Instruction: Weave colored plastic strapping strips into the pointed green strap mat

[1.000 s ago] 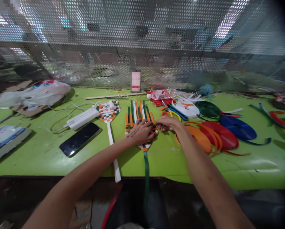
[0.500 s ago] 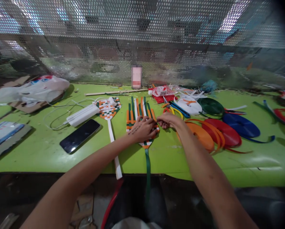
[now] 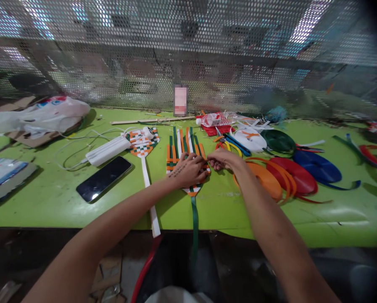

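A partly woven piece of orange, green and white plastic strips point(image 3: 193, 189) lies in front of me, its loose strips pointing away. A long green strip point(image 3: 195, 219) hangs from its pointed near end over the table edge. My left hand point(image 3: 193, 170) rests across the weave, fingers spread and pressing on it. At the weave's right edge, my right hand point(image 3: 221, 160) is closed in a pinch, fingertips close to the left fingers; what it grips is hidden. Left of the weave lies another woven piece point(image 3: 142, 146) with a white strip tail point(image 3: 148, 185).
A phone point(image 3: 104, 179) and a white power bank point(image 3: 108, 151) with a cable lie left. Rolls of orange point(image 3: 267, 183), red point(image 3: 304, 174), blue point(image 3: 317, 165), green point(image 3: 279, 142) and white strip point(image 3: 249, 141) lie right, near scissors point(image 3: 234, 147). Mesh point(image 3: 125, 80) rises behind the green table point(image 3: 112, 216).
Both hands hold nearly the same places on the weave. The camera view has shifted slightly; nothing else has visibly moved.
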The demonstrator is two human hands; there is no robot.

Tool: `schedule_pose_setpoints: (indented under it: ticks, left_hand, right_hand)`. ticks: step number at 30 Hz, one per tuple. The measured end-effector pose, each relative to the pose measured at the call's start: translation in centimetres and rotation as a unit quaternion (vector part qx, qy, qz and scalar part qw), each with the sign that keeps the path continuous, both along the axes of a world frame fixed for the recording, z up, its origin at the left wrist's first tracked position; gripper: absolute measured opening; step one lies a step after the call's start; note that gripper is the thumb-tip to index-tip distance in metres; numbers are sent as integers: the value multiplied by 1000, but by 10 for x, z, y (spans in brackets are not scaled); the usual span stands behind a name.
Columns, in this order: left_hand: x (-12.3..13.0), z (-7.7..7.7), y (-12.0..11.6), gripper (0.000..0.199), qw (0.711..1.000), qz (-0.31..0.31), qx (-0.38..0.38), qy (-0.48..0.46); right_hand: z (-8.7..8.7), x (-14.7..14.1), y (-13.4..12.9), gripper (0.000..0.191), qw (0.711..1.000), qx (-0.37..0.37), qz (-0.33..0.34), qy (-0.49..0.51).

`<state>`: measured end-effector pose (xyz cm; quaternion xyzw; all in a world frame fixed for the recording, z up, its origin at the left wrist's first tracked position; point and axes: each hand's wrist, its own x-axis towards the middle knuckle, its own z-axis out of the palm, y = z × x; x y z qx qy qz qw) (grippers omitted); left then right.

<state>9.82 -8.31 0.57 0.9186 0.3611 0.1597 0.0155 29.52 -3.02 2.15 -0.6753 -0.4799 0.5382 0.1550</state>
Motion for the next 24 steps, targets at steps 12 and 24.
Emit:
schedule_pose_setpoints:
  ticks: [12,24]
  left_hand:
    - [-64,34,38,27,952,87,-65,-287]
    - [-140,8,68,19,939,77,-291,-166]
  right_hand:
    - [13,-18,-9,32,875,480,-56,3]
    - [-22,-61,-22,25,817,496,284,-82]
